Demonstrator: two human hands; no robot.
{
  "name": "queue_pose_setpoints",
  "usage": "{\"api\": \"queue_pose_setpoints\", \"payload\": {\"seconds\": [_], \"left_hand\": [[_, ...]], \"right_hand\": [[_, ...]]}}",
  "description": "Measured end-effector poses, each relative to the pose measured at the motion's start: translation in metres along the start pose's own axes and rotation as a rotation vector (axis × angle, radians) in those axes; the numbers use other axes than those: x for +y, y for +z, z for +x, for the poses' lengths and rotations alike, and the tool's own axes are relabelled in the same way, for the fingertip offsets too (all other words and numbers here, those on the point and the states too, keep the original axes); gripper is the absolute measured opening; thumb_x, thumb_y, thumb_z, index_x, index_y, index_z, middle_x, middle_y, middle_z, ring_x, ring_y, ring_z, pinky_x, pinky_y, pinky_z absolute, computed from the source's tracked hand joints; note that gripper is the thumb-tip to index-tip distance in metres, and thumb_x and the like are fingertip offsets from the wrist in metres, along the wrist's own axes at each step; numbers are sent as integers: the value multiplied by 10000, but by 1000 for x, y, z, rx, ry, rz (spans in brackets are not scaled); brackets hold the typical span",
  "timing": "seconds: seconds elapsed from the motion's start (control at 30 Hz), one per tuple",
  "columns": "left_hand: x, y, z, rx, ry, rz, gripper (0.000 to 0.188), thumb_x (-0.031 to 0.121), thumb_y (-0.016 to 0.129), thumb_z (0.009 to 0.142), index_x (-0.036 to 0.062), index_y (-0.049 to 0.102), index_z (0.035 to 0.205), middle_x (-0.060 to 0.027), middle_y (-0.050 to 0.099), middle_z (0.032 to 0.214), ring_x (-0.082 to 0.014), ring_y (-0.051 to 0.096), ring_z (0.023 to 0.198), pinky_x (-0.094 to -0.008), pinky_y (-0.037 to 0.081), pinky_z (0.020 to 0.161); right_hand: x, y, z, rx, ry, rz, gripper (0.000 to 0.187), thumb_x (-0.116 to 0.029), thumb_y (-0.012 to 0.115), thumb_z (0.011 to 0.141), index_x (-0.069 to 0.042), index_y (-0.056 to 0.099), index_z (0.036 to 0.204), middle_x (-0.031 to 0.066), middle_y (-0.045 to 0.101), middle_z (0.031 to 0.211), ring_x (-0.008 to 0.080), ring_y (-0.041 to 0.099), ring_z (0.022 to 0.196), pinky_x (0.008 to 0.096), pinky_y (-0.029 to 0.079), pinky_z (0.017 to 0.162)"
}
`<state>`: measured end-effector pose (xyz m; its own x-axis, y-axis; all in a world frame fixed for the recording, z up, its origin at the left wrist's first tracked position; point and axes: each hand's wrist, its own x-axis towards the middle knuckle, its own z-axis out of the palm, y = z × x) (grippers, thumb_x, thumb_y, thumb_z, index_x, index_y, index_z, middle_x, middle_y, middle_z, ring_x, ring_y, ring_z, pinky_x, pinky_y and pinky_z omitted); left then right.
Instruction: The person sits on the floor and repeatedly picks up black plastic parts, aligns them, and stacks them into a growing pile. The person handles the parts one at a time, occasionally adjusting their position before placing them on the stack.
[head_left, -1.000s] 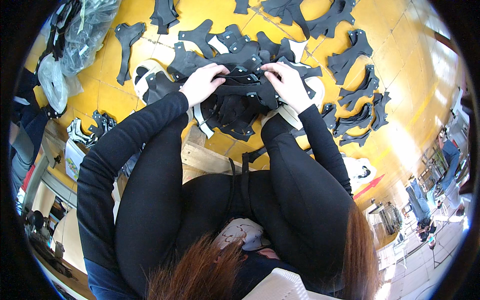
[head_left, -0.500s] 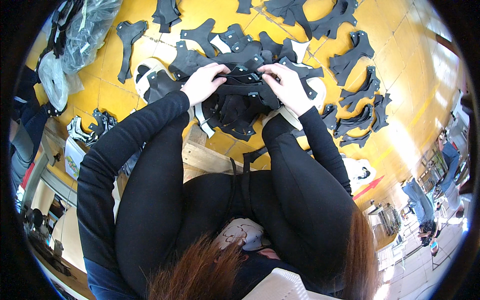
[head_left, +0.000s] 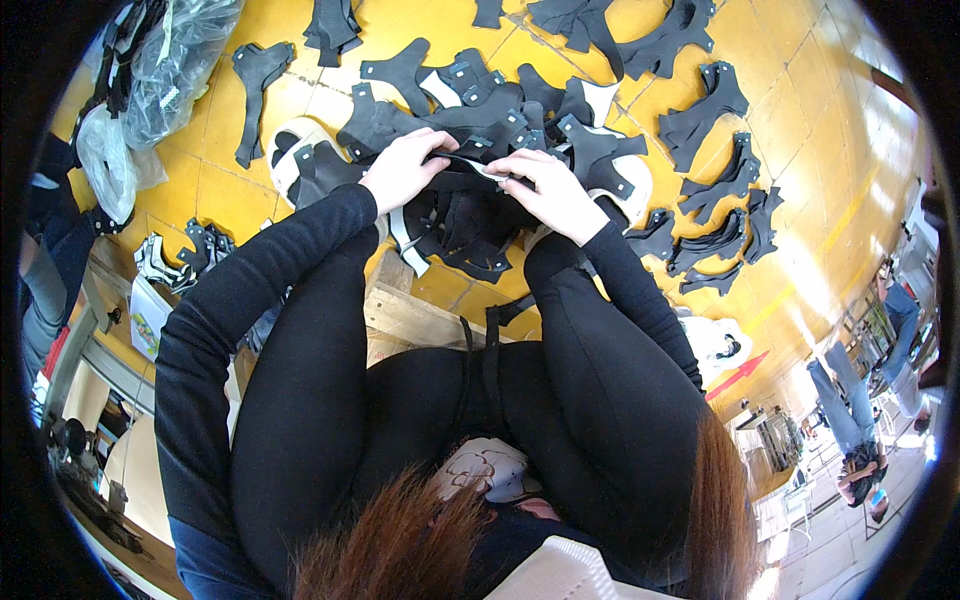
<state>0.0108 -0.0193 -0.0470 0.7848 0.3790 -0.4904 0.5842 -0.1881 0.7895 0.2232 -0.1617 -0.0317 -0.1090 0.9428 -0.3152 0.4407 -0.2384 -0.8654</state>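
Note:
Between my hands is a dark, curved cut piece [head_left: 467, 160] with a pale edge or underside showing. My left hand [head_left: 405, 168] pinches its left end, and my right hand [head_left: 543, 188] grips it near the right end, with the fingertips bent in. Just below them lies a heap of black cut pieces [head_left: 462, 235] between my knees. Beyond my fingers more black cut pieces [head_left: 490, 110] overlap, some with small pale tags. Part of the held piece is hidden behind my fingers.
On the yellow tiled floor [head_left: 300, 95] lie stacks of black pieces [head_left: 708, 115], to the right and at the far side. White shoes [head_left: 292, 145] are beside the heap. Clear plastic bags [head_left: 185, 65] lie far left. Wooden boards [head_left: 410, 318] show between my legs.
My right hand has moved left and slightly nearer me, closing in on my left hand. The piece between them now bends and shows its pale side. My left hand has barely moved.

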Motion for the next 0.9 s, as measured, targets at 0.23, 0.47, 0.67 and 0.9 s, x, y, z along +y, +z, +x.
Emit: {"api": "queue_pose_setpoints", "payload": {"seconds": [0.23, 0.47, 0.67, 0.9], "left_hand": [[1, 1, -2, 30, -2, -63, 323, 303, 652, 905, 31, 647, 1078, -153, 644, 1061, -304, 630, 1019, -371, 487, 895], [2, -3, 1, 63, -88, -181, 234, 107, 631, 839, 25, 651, 1057, -164, 676, 1018, -297, 649, 990, -372, 497, 889], [11, -17, 1, 68, -142, -295, 202, 103, 662, 859, 7, 647, 1036, -84, 661, 887, -144, 610, 827, -293, 481, 782], [10, -73, -12, 137, -147, -510, 318, 148, 678, 901, -2, 615, 1175, -68, 646, 1029, -129, 630, 959, -268, 494, 876]], "right_hand": [[5, 0, 2, -10, -94, 5, 193, -94, 612, 867, -68, 668, 1050, 99, 638, 999, 285, 623, 980, 364, 487, 880], [-4, 5, 0, -80, -56, -84, 232, -94, 604, 846, -97, 626, 1077, 75, 656, 1135, 273, 568, 1152, 400, 421, 979], [-5, 5, 1, -92, -29, -73, 149, -80, 605, 834, -97, 606, 982, 63, 663, 1021, 267, 598, 1071, 392, 422, 935], [-6, 3, 3, -115, -2, -48, 165, -101, 606, 862, -115, 624, 1025, 64, 668, 940, 260, 632, 979, 389, 438, 916]]}}
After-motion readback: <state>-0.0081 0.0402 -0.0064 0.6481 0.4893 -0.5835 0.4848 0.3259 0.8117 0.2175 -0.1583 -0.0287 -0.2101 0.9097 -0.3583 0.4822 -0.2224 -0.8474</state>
